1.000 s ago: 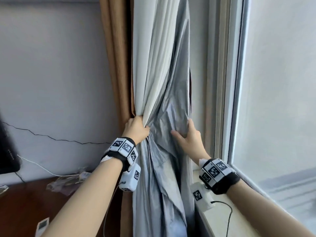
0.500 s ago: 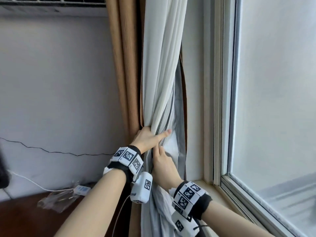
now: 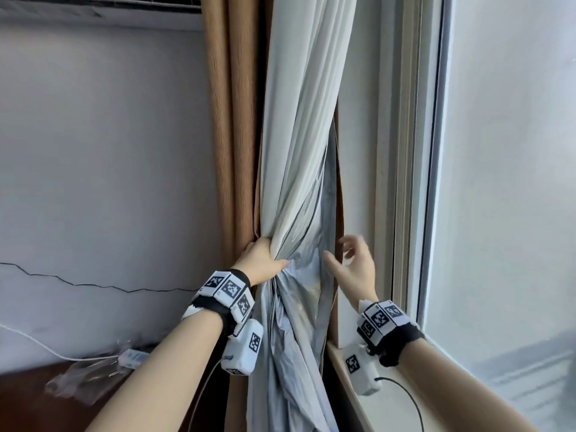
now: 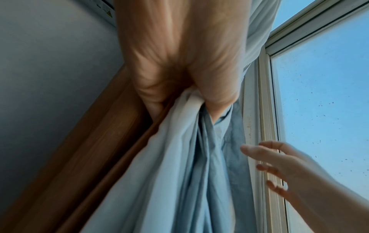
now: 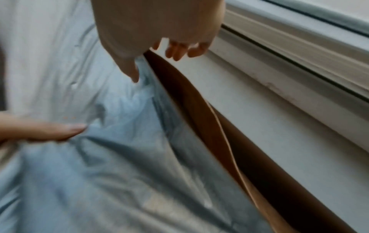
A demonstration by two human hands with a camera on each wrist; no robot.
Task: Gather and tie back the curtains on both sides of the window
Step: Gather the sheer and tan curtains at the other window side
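Note:
A pale grey-white curtain [image 3: 299, 135] with a silvery lining hangs left of the window, bunched at waist height. My left hand [image 3: 263, 260] grips the gathered folds [image 4: 187, 100] in a fist. A tan outer curtain [image 3: 232, 120] hangs just behind it to the left, and its brown edge [image 5: 199, 113] shows along the lining. My right hand [image 3: 350, 265] hovers with spread, relaxed fingers beside the curtain's right edge, holding nothing. Its thumb [image 5: 131, 74] lies near the silvery lining [image 5: 111, 141]; whether it touches is unclear.
The window frame [image 3: 405, 182] and glass stand close on the right, with a sill [image 3: 349, 378] below. A wall with a thin black cable [image 3: 93, 283] is on the left. A dark wooden surface [image 3: 31, 400] holds a plastic bag and a white adapter.
My right hand has let go of the curtain near my left hand and moved right, opening its fingers. The left hand keeps its grip on the gathered fabric.

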